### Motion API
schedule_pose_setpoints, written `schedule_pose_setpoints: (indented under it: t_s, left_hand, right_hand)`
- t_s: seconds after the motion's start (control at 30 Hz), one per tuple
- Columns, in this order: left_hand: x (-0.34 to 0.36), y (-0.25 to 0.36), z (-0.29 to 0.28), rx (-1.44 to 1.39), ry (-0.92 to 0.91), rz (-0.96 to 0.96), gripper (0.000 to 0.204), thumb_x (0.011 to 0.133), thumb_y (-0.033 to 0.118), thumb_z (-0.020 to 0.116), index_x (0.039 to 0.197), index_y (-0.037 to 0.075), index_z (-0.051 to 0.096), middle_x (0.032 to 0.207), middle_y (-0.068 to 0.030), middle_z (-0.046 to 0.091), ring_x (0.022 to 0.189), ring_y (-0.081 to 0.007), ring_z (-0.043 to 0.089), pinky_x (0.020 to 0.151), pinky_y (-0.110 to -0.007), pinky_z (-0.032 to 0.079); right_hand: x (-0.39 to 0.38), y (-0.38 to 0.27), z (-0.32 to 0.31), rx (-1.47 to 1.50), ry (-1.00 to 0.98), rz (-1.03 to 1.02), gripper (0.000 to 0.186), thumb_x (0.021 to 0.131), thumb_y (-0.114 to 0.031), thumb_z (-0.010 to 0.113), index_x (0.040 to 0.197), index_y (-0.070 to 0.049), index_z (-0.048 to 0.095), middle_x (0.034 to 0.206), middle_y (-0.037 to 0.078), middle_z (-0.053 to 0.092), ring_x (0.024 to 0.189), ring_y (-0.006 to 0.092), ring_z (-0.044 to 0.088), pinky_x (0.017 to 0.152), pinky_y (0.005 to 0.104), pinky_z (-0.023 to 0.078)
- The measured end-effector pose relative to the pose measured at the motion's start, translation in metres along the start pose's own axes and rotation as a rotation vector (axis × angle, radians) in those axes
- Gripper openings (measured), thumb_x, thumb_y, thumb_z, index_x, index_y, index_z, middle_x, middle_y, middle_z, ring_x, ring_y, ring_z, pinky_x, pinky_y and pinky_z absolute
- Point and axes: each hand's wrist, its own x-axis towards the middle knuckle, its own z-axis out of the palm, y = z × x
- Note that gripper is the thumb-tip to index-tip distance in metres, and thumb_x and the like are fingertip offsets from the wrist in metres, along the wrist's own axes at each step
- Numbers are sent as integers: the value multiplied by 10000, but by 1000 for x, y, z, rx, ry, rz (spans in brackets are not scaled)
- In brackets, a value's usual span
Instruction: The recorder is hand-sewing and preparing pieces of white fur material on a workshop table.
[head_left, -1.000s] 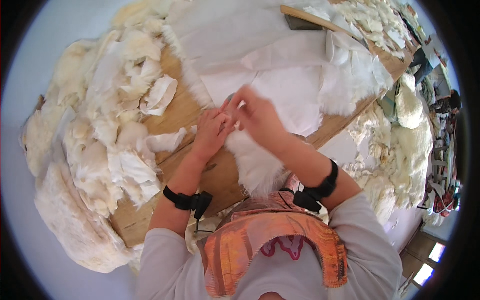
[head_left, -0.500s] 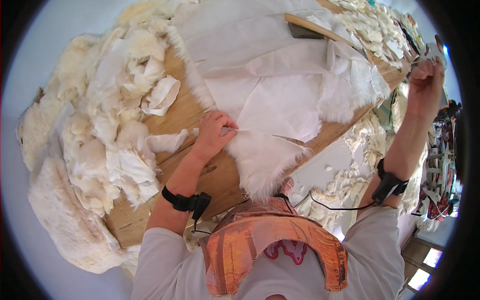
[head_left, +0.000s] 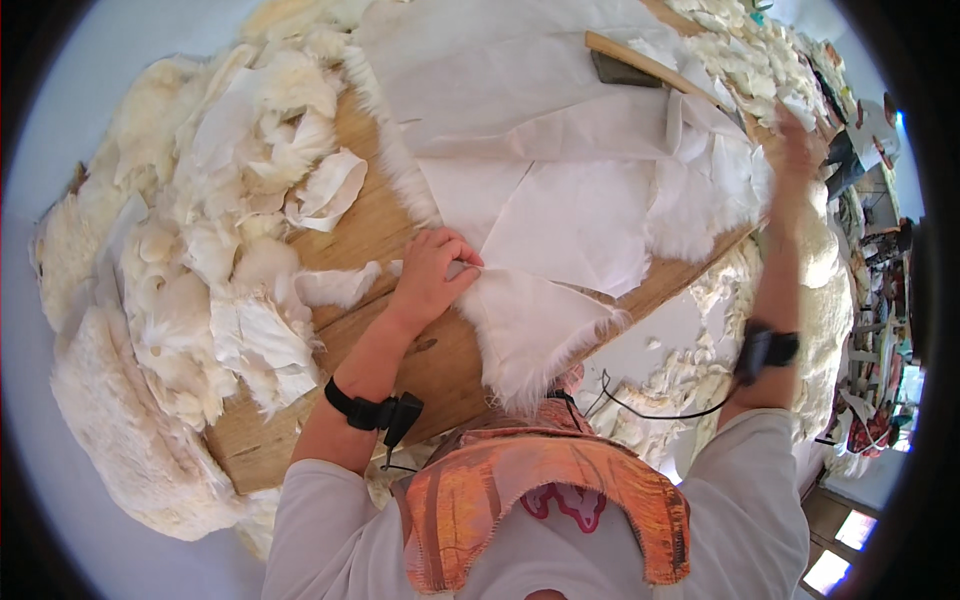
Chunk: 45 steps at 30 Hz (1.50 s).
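Note:
A large white fur hide (head_left: 560, 80) lies with its smooth skin side up on the wooden table, fringed with fur along its edges. Joined to its near end, a triangular white piece (head_left: 530, 325) hangs over the table's front edge. My left hand (head_left: 437, 272) pinches the hide's edge where the two pieces meet, thumb and forefinger together. Away to the right, my right hand (head_left: 793, 150) is raised at the end of an outstretched arm. Motion smears its fingers, so whether it holds anything cannot be made out.
Cream fur scraps (head_left: 215, 230) heap on the left of the wooden table (head_left: 420, 370). A dark block with a wooden handle (head_left: 640, 65) rests on the hide. More fleece (head_left: 690, 360) lies below on the right. Another person (head_left: 865, 145) stands at the far right.
My right hand has swung inward to the left from the far right and is now blurred. My left hand keeps its pinch at nearly the same spot.

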Motion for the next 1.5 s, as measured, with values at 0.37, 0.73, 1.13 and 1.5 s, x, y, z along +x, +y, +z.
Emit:
schedule_pose_setpoints:
  t_s: [0.37, 0.73, 1.13, 1.5]
  left_hand:
    - [-2, -1, 0, -6, 28, 13, 134, 822, 192, 769, 942, 140, 738, 1097, -45, 646, 1104, -280, 559, 990, -424, 389]
    - [-5, -1, 6, 29, 66, 58, 125, 835, 133, 744, 951, 123, 697, 1095, -43, 631, 1089, -297, 551, 968, -436, 397]
    - [0, -25, 18, 74, 125, 141, 209, 837, 134, 729, 1034, 89, 676, 1119, -66, 620, 1118, -311, 541, 979, -450, 398]
    - [1, -9, 7, 80, 93, 130, 147, 809, 167, 781, 928, 109, 716, 1043, -63, 643, 1055, -303, 572, 935, -432, 416]
  right_hand:
    - [-172, -54, 217, -104, -968, -372, 33, 910, -183, 693, 906, -190, 724, 829, -14, 631, 910, 218, 589, 914, 385, 396]
    - [-176, -68, 228, -73, -1065, -435, 251, 831, -247, 753, 1022, -167, 611, 944, 21, 633, 953, 254, 573, 906, 402, 370]
    - [-190, -119, 223, -214, -800, -724, 185, 878, -161, 697, 1034, -166, 597, 958, 33, 630, 883, 268, 650, 760, 401, 506]
    - [2, -152, 41, 80, -137, -183, 294, 1017, -250, 561, 1124, -23, 715, 1043, 53, 717, 977, 177, 647, 927, 342, 486]
